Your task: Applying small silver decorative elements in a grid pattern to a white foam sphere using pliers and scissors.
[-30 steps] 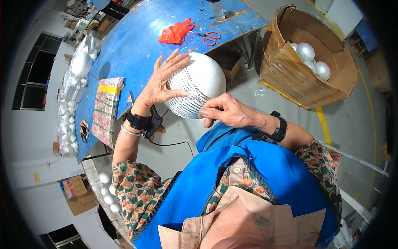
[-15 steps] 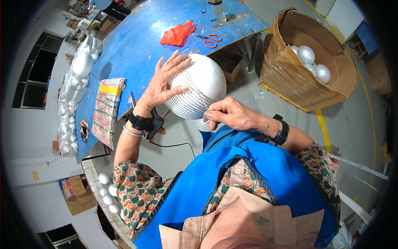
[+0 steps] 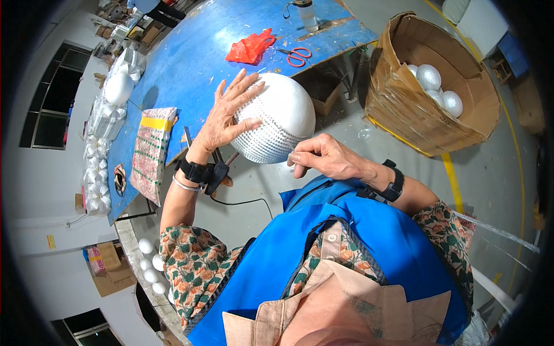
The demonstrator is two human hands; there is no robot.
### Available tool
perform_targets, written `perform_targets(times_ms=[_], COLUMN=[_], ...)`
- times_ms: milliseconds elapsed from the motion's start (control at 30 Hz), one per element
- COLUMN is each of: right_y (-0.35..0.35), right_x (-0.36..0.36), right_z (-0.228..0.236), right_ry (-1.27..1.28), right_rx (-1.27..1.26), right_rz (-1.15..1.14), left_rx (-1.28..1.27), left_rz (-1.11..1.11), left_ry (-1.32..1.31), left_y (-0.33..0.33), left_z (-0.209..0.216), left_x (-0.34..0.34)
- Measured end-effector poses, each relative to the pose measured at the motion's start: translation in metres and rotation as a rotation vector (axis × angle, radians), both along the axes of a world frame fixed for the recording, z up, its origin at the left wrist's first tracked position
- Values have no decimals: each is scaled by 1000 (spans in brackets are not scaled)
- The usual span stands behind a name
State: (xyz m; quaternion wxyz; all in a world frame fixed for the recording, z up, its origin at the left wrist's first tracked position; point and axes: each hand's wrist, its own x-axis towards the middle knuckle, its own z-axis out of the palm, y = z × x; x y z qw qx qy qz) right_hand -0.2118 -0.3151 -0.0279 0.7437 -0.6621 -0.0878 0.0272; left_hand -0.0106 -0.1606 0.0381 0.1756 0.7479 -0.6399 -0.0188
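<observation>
A large white foam ball (image 3: pixel 283 112), its lower half covered with rows of small white beads, is held in front of me over the edge of the blue table (image 3: pixel 190 52). My left hand (image 3: pixel 228 118) lies spread over the ball's left side and steadies it. Just below the ball's lower right, my right hand (image 3: pixel 323 158) has its fingers pinched together; I cannot see what is between them. Both wrists wear black bands.
Red scissors (image 3: pixel 297 55), a red plastic bag (image 3: pixel 249 47) and a bottle (image 3: pixel 306 14) lie at the table's far end. A patterned bead packet (image 3: pixel 151 151) lies left. Bagged white balls (image 3: pixel 107 109) line the left edge. A cardboard box (image 3: pixel 404 98) with silver balls stands right.
My right hand has drawn back slightly from the ball's beaded lower edge toward my body. The left hand stays spread on the ball.
</observation>
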Motion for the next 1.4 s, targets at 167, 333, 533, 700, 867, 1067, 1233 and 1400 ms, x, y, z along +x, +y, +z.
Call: perform_targets(times_ms=[167, 333, 533, 700, 867, 1067, 1233, 1400], right_y=[1, -1, -2, -4, -6, -8, -11, -17], right_x=[4, 5, 5, 0, -2, -3, -6, -12], right_z=[2, 3, -1, -1, -5, -5, -5, -4], right_ry=[10, 3, 18, 56, 43, 60, 43, 47], right_rx=[-41, -58, -43, -57, -27, -49, -49, -47], right_rz=[4, 0, 8, -11, -7, -3, -4, -19], left_rx=[-1, -73, -16, 12, -64, 21, -71, -50], left_rz=[-38, -13, 36, 46, 51, 27, 38, 52], left_ry=[55, 55, 11, 59, -51, 68, 40, -34], left_y=[2, 2, 5, 6, 7, 7, 5, 5], left_z=[-5, -3, -3, -4, -1, -5, -4, -4], left_x=[12, 3, 8, 14, 3, 17, 7, 7])
